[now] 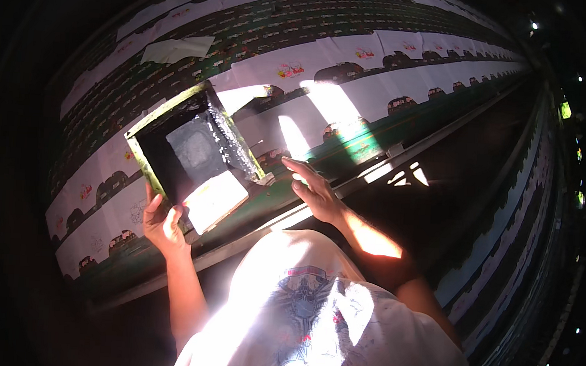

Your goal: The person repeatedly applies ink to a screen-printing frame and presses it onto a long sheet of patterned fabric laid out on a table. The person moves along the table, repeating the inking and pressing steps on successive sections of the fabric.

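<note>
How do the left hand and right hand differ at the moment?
The left hand grips the box-like frame; the right hand appears to hold nothing.
The left hand's thumb and fingers close on the frame's edge, while the right hand's fingers extend leftward.
The left hand sits at the frame's lower-left side, the right hand beyond its right side.
Both are bare.

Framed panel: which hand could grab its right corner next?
Probably the right hand: it looks empty and hovers near that corner of the framed panel, while the left hand holds its lower left part.
</note>
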`<state>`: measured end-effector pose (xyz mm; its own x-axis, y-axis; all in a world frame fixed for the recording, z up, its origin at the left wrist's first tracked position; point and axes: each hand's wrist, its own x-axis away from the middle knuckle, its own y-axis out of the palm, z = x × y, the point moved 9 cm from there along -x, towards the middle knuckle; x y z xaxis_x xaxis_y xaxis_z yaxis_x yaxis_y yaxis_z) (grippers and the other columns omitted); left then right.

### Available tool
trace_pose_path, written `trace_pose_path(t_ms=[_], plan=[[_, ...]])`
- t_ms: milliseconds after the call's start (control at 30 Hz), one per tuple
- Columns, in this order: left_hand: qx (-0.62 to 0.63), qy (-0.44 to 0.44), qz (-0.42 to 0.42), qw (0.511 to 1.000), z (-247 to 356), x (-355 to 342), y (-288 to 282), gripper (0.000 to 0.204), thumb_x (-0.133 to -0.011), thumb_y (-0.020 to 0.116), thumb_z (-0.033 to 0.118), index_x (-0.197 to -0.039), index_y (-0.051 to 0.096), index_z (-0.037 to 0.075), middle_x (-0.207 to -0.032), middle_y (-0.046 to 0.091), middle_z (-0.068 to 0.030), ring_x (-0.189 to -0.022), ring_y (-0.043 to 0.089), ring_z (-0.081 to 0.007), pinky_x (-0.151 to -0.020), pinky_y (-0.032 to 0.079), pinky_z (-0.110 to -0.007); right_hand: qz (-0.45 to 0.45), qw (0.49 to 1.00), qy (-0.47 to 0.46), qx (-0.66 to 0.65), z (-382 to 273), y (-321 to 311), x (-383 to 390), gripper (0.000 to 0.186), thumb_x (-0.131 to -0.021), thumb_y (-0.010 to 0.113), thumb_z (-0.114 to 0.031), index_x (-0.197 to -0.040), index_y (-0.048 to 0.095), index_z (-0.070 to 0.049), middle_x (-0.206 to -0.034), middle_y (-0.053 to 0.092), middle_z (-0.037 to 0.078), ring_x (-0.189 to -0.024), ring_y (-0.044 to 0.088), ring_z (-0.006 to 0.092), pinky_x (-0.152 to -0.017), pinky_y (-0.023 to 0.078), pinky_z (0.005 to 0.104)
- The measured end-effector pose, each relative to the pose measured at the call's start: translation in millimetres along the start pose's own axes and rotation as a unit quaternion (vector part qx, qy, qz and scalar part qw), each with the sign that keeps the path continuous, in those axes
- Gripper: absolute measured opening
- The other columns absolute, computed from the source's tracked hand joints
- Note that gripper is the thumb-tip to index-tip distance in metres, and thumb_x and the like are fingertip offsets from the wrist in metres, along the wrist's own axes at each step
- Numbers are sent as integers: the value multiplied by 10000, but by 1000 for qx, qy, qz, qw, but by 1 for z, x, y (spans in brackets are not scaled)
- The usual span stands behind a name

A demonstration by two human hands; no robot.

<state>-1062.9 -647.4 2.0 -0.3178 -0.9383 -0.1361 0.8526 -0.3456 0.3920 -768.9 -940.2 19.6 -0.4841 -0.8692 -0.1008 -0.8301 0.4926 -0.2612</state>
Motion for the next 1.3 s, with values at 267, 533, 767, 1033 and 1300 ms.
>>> trace_pose_path(t_ms=[267,533,767,1033,1300], plan=[[-11,-125,26,992,-138,68,184,503,-798,708,-235,-1254,729,-25,-1382,739,-173,-1255,735,-276,-1020,679,-417,74,984,136,-91,91,-145,28,617,-1175,623,-260,-1698,489,39,-1682,584,245,-1573,541,303,-1330,384,443],[-145,-36,11,989,-155,94,208,478,-716,646,-252,-1076,743,47,-1571,680,-238,-1510,604,-319,-1326,380,-479,-14,997,69,-41,91,-181,44,620,-1162,648,-297,-1683,520,15,-1542,666,174,-1441,616,253,-1231,461,418],[-151,-27,43,987,-163,102,210,353,-772,719,-212,-999,755,56,-1375,757,-140,-1214,718,-233,-1178,514,-406,31,938,-123,322,15,-153,28,609,-949,847,-65,-1529,661,-41,-1542,657,217,-1427,622,413,-1236,488,518],[-131,-112,19,985,-179,98,217,332,-774,726,-200,-998,747,43,-1630,651,-247,-1389,683,-281,-1157,546,-396,-105,892,-208,387,-10,-104,-1,370,-932,764,-30,-1298,807,-53,-1359,782,129,-1301,704,350,-1140,542,497],[-199,-105,21,974,-171,98,218,271,-781,770,-138,-978,761,48,-1603,668,-257,-1450,652,-323,-1243,486,-425,-198,858,-208,426,-27,-88,-37,304,-927,673,-33,-1205,795,-27,-1138,768,136,-1114,724,327,-1013,582,460]])
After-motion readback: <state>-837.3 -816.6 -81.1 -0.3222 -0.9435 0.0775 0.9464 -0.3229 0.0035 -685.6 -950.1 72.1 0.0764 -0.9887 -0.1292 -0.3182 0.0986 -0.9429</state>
